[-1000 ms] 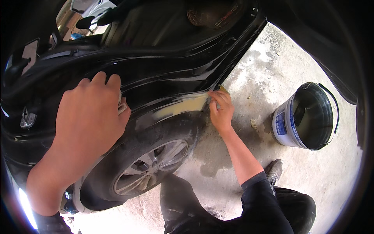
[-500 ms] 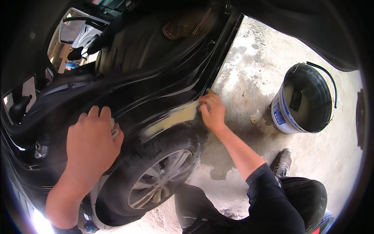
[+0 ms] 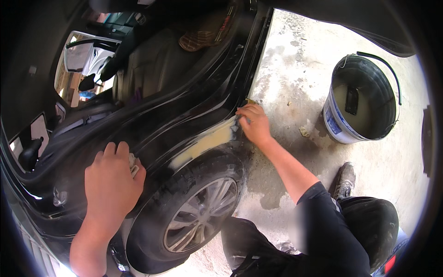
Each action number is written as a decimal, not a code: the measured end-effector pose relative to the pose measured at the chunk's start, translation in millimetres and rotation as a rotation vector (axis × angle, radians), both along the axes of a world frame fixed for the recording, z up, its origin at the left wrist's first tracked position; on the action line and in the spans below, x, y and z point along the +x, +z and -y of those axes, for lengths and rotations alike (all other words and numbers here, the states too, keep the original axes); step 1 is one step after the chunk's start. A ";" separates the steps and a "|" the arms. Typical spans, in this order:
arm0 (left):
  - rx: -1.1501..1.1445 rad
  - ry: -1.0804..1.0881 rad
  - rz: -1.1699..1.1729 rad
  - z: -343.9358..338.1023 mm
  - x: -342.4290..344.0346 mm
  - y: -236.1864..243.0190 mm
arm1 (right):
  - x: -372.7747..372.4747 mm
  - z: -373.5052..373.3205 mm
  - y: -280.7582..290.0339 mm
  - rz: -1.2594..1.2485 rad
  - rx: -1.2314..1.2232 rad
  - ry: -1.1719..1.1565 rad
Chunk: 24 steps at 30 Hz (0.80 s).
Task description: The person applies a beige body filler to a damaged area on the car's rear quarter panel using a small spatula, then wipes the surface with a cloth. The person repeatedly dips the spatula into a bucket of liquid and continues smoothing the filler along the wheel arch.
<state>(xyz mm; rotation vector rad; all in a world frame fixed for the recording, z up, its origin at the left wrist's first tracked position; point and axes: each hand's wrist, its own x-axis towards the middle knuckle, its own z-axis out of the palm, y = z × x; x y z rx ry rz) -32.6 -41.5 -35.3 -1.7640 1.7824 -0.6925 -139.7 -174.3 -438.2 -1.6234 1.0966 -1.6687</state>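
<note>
My left hand (image 3: 112,177) rests on the black car body (image 3: 147,138), fingers curled around a pale crumpled item (image 3: 134,165) that is mostly hidden. My right hand (image 3: 254,122) has bent fingers pressed at the right end of a pale yellow, streaky patch (image 3: 203,143) above the rear wheel arch. A small grey and yellowish piece shows at those fingertips, too hidden to make out. The wheel (image 3: 199,215), with its silver spoked rim, sits directly below the patch.
A white bucket (image 3: 336,124) with dark interior, cloudy liquid and a black object inside stands on the stained concrete floor (image 3: 286,69) at right. The doorway opens onto a dark interior (image 3: 157,78). My knees and shoe (image 3: 345,180) occupy the lower right.
The view has shifted and turned slightly, so the bucket appears higher and my left hand lower. My right hand stays at the patch's right end, its fingers slightly moved.
</note>
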 end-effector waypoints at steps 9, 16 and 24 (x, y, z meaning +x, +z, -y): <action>0.006 -0.001 -0.007 1.0 -0.5 -0.1 | 2.8 -6.1 -7.8 -0.026 -0.006 0.000; 0.000 -0.002 -0.005 1.3 1.3 0.0 | 6.3 -5.5 -4.8 -0.013 0.010 0.009; 0.005 0.000 -0.014 1.8 -1.8 0.6 | -0.4 0.9 -2.9 -0.026 0.026 -0.040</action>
